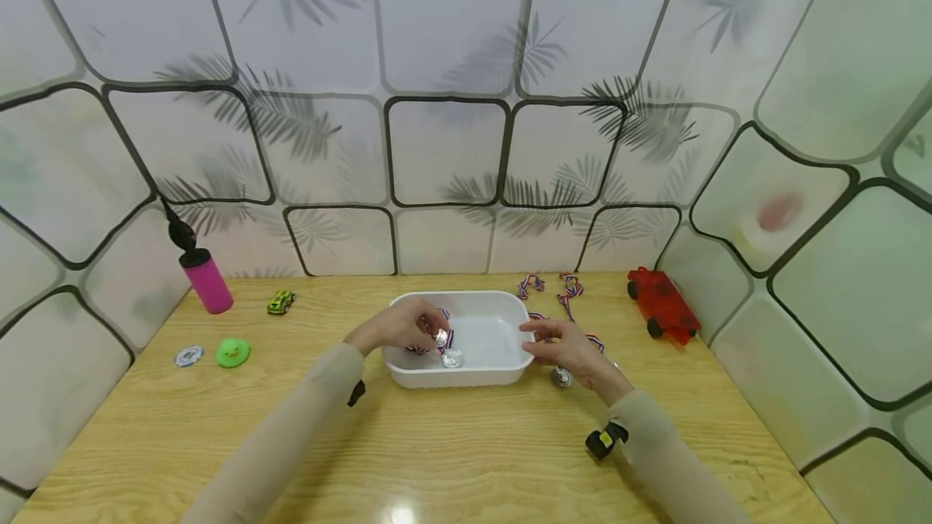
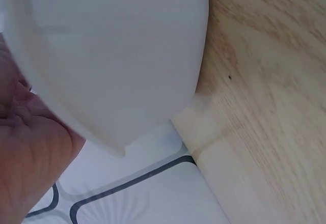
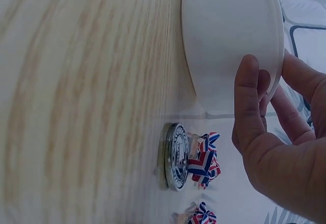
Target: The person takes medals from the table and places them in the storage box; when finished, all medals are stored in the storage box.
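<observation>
My left hand (image 1: 408, 325) reaches over the left side of a white plastic tray (image 1: 466, 378) and pinches a silver medal (image 1: 441, 338) with a striped ribbon. Beneath it, another silver medal (image 1: 452, 358) lies on the tray floor. In the left wrist view the tray's outer wall (image 2: 117, 66) hides the fingers and the medal. My right hand (image 1: 571, 348) holds the tray's right rim, the thumb (image 3: 248, 89) outside the wall and other fingers over the edge. Close by on the table, a silver medal (image 3: 178, 156) has its red, white and blue ribbon (image 3: 205, 160) bunched behind it.
Striped ribbons (image 1: 571, 289) lie behind the tray's right side. A red toy car (image 1: 664, 304) stands at the back right. Leftward are a pink cylinder (image 1: 207, 281) with a black top, a green toy car (image 1: 281, 302), a green rubber duck (image 1: 232, 352) and a poker chip (image 1: 188, 356).
</observation>
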A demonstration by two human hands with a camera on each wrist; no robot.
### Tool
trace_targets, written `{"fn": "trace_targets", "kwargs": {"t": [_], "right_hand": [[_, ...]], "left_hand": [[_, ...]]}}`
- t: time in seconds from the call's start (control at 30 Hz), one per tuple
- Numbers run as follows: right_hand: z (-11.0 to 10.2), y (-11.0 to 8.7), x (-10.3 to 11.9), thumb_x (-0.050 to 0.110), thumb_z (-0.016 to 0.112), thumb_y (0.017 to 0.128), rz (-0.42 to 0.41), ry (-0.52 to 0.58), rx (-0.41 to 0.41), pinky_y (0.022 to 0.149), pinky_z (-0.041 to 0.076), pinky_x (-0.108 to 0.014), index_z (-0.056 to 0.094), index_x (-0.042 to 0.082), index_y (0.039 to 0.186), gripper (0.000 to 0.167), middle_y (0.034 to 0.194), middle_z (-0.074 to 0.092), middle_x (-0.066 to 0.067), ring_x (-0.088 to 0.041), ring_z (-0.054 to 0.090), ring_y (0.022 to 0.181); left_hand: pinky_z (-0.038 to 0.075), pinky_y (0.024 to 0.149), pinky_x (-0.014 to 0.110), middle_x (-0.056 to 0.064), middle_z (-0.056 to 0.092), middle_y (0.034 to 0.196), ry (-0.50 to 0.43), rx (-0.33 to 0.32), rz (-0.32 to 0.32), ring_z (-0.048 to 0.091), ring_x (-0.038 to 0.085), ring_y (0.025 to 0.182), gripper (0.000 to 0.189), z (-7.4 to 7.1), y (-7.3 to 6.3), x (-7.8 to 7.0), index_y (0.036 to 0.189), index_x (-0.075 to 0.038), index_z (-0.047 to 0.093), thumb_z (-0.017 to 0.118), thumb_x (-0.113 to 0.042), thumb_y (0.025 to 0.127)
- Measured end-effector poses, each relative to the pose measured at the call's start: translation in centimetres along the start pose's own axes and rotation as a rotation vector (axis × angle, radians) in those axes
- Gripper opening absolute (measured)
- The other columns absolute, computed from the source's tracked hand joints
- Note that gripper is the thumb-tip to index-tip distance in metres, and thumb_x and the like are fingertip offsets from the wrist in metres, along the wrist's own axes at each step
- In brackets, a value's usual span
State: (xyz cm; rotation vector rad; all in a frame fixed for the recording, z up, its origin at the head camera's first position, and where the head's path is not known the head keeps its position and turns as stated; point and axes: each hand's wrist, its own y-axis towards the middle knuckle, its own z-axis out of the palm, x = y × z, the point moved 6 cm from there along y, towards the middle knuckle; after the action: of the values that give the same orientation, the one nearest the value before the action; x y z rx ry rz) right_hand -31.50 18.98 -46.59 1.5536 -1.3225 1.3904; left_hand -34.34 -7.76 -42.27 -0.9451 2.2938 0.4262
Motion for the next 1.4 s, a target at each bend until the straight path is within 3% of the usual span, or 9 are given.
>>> {"fn": "trace_targets", "kwargs": {"t": [0.27, 0.63, 0.87, 1.1, 1.27, 1.4], "right_hand": [[-0.2, -0.4, 0.3, 0.017, 0.071, 0.091, -0.070, -0.027, 0.063, 0.079, 0.061, -0.035, 0.051, -0.006, 0.136, 0.055, 0.102, 0.054, -0.007, -0.014, 0.064, 0.082], [-1.6, -0.7, 0.0, 0.013, 0.067, 0.093, -0.083, -0.064, 0.036, 0.084, 0.060, -0.041, 0.052, -0.005, 0.136, 0.049, 0.106, 0.061, -0.009, -0.023, 0.063, 0.094], [-2.5, -0.6, -0.2, 0.013, 0.066, 0.094, -0.098, -0.066, 0.045, 0.081, 0.060, -0.037, 0.053, -0.013, 0.127, 0.044, 0.107, 0.067, -0.008, -0.016, 0.065, 0.089], [-5.2, -0.3, -1.0, 0.012, 0.065, 0.094, -0.107, -0.086, 0.029, 0.079, 0.060, -0.033, 0.052, -0.013, 0.129, 0.045, 0.117, 0.066, -0.019, -0.014, 0.066, 0.093], [-7.5, -0.6, -1.5, 0.014, 0.065, 0.095, -0.116, -0.113, 0.018, 0.075, 0.058, -0.028, 0.050, -0.013, 0.133, 0.049, 0.121, 0.065, -0.015, -0.011, 0.065, 0.095], [-9.2, -1.2, -1.8, 0.013, 0.065, 0.095, -0.135, -0.150, 0.033, 0.075, 0.057, -0.026, 0.049, -0.013, 0.134, 0.049, 0.121, 0.065, -0.017, -0.005, 0.063, 0.094]], "left_hand": [[0.050, 0.073, 0.028, 0.006, 0.070, 0.091, -0.081, -0.088, -0.051, 0.058, 0.013, 0.079, 0.023, -1.6, -1.8, 1.0, 0.105, -0.003, 0.072, 0.076, -0.007, 0.083], [0.054, 0.081, 0.034, 0.008, 0.071, 0.099, -0.237, -0.192, -0.143, 0.063, 0.017, 0.087, 0.024, -2.7, -4.1, 1.9, 0.111, -0.002, 0.071, 0.071, -0.011, 0.089], [0.048, 0.062, 0.026, 0.005, 0.067, 0.092, -0.298, -0.265, -0.219, 0.057, 0.015, 0.076, 0.027, -3.1, -6.1, 3.2, 0.111, -0.001, 0.070, 0.071, -0.018, 0.091], [0.047, 0.060, 0.024, 0.010, 0.068, 0.099, -0.353, -0.355, -0.290, 0.056, 0.014, 0.078, 0.026, -3.0, -7.7, 4.0, 0.111, -0.001, 0.069, 0.071, -0.016, 0.090], [0.051, 0.064, 0.030, 0.021, 0.065, 0.114, -0.398, -0.435, -0.324, 0.059, 0.018, 0.089, 0.038, -2.7, -8.8, 4.0, 0.119, 0.002, 0.064, 0.075, -0.013, 0.086], [0.055, 0.070, 0.035, 0.023, 0.059, 0.122, -0.461, -0.448, -0.356, 0.060, 0.022, 0.098, 0.048, -1.9, -9.5, 3.9, 0.128, 0.000, 0.059, 0.076, -0.013, 0.085]]}}
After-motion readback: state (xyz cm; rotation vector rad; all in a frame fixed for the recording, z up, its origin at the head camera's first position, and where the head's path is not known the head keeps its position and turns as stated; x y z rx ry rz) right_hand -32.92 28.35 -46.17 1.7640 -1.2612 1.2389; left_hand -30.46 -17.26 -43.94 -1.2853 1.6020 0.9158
